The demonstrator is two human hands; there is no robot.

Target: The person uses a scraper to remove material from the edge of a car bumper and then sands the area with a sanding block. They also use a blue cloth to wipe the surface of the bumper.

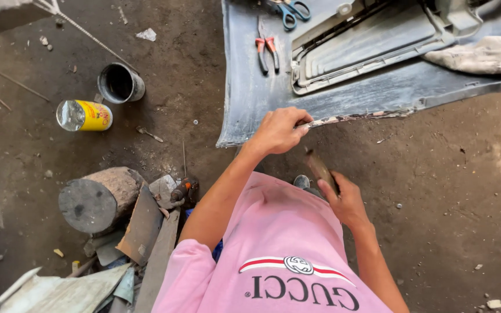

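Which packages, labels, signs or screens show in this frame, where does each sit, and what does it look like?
Labelled can: lying on its side on the dirt floor at upper left, cylindrical, yellow label with red print, shiny metal end.
Dark tin: just above and to the right of it, round, open, black inside, no label visible.
Shirt print: on the person's pink shirt at the bottom, dark lettering under a red and white stripe.
No signs or screens.
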